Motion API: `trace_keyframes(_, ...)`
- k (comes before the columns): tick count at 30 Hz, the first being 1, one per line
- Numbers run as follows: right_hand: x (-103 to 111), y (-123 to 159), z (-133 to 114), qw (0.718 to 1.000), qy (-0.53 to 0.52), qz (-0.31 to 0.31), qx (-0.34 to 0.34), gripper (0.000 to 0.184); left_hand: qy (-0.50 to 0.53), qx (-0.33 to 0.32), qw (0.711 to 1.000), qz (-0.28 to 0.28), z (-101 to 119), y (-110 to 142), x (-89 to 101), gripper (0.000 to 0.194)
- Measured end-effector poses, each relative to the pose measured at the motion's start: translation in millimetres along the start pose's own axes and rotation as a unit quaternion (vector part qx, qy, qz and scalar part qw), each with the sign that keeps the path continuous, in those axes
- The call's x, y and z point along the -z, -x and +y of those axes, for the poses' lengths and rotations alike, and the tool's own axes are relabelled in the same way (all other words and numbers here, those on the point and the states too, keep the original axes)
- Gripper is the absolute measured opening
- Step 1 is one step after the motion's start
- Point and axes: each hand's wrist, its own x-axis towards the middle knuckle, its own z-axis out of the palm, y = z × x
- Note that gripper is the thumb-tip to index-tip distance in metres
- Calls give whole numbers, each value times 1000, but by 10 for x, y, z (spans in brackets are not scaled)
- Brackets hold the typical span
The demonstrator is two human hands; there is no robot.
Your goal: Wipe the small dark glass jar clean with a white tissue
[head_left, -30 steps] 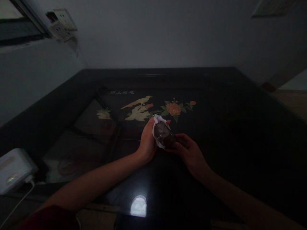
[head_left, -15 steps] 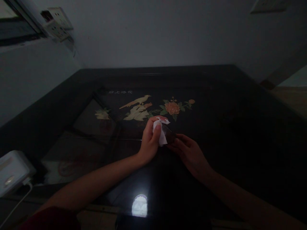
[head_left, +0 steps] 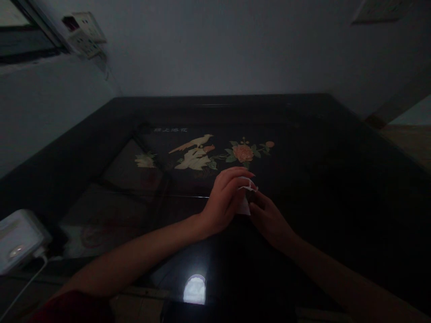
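This looks like a room in a home: a glossy black tabletop inlaid with a bird and flowers stands against a plain pale wall with white rectangular sockets.

Looking at a super glossy black tabletop, kinda dim. Decorated with a long-tailed bird on pale rocks, plus an orange flower with green leaves, and pale characters up top. Also got a white box sitting at the left, white cable attached. Catching a bright reflection near the front, too.
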Motion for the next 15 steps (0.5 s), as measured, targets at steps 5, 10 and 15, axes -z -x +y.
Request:
trace_keyframes(5,28,-4,18,1000,6,-6,10,34,-2,-13,1000,-16,16,-7,16,27)
trace_keyframes(10,-21,-8,-33,999,-14,26,-16,37,80,45,995,-25,1,-76,72,27)
trace_keyframes(15,-26,-19,-33,997,-59,33,-22,47,176,151,973,-5,-76,-142,107,33)
